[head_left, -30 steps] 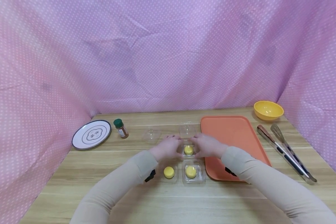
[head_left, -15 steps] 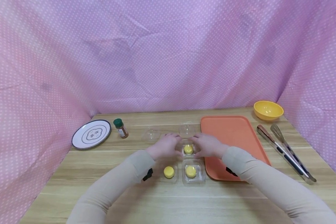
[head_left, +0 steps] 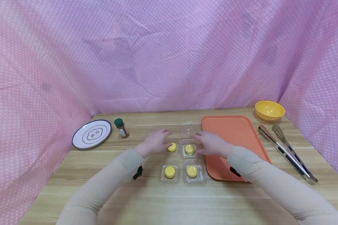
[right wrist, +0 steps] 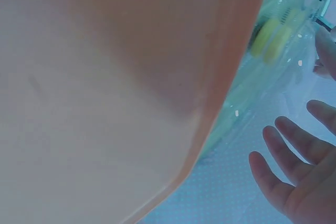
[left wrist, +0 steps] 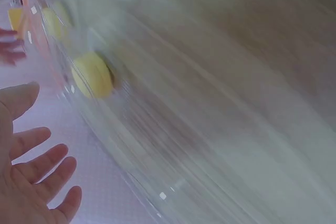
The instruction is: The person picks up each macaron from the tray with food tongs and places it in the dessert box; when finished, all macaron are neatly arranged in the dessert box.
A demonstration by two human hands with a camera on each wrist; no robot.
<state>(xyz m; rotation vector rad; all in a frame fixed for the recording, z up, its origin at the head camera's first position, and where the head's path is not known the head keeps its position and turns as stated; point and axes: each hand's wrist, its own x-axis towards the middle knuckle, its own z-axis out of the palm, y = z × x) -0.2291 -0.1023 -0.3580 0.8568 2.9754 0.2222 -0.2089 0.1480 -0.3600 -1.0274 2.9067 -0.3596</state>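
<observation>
Yellow macarons sit in small clear plastic boxes in two rows. My left hand [head_left: 156, 142] is over the left side of the back-left box, fingers spread and holding nothing, beside its macaron [head_left: 172, 147]. In the left wrist view, that hand's relaxed fingers [left wrist: 50, 161] are apart from a macaron [left wrist: 93, 75]. My right hand [head_left: 212, 143], empty too, is at the right edge of the back-right box, near its macaron [head_left: 189, 149]. The raised clear lid [head_left: 188, 129] of that box stands behind it. Front macarons lie at left [head_left: 170, 172] and right [head_left: 192, 171].
An orange tray [head_left: 231, 132] lies under and beyond my right hand. Further right are metal tongs [head_left: 287, 153], a slotted turner [head_left: 280, 132] and a yellow bowl [head_left: 269, 110]. At left stand a white plate [head_left: 80, 139] and a green-capped spice jar [head_left: 121, 128].
My left hand has moved left from the back-right box, uncovering the back-left macaron. My right hand has shifted slightly right. The boxes stay about where they were.
</observation>
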